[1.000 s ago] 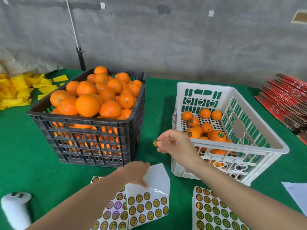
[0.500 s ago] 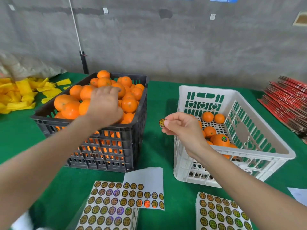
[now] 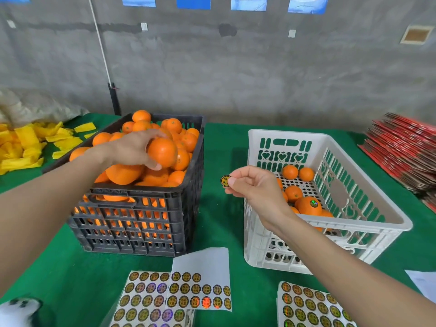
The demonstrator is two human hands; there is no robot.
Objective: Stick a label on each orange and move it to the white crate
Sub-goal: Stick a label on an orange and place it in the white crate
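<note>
Two hands were busy: the left hand gripped a round orange fruit above the black plastic crate, and the right hand, right of that crate, pinched a small round gold label. Probably the label could fold on itself if it was pressed crookedly.

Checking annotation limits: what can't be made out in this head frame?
Head view only.
The label: print too small, partly behind fingers of right hand.
The orange in left hand: far side covered by the hand; labelled or not, unknown.
The white crate: nearest oranges behind right wrist.
The black crate: lower oranges seen only through slots.
The sheets: cut off by bottom edge.
</note>
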